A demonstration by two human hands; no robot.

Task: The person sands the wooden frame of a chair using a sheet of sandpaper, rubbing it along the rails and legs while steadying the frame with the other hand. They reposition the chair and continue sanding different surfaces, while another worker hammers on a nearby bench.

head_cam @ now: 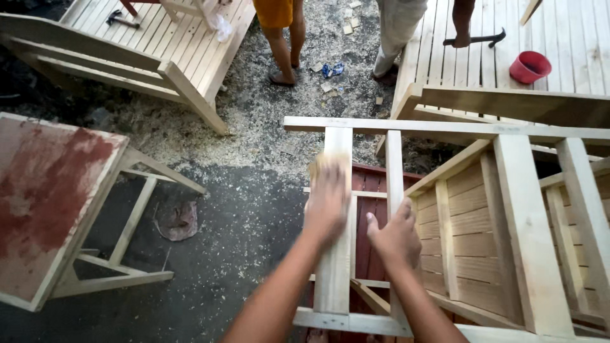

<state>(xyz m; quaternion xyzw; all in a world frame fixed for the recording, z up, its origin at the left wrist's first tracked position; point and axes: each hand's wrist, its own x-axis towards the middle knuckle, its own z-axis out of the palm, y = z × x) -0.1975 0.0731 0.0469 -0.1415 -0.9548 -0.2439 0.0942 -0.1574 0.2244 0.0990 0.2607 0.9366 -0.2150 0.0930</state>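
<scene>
An unpainted wooden chair frame [445, 130] lies in front of me with its slats running away from me. My left hand [327, 200] is blurred and presses a tan piece of sandpaper [319, 166] flat on the wide slat [335, 273]. My right hand [397, 236] grips the narrow slat [394, 165] beside it, thumb on the left side. A dark red panel [365, 222] shows beneath the slats.
A table with a red-stained top [51, 190] stands at the left. Slatted wooden benches [171, 38] sit at the back, one with a red bowl [530, 67] and a hammer [483, 39]. Two people's legs [283, 44] stand in sawdust [267, 121].
</scene>
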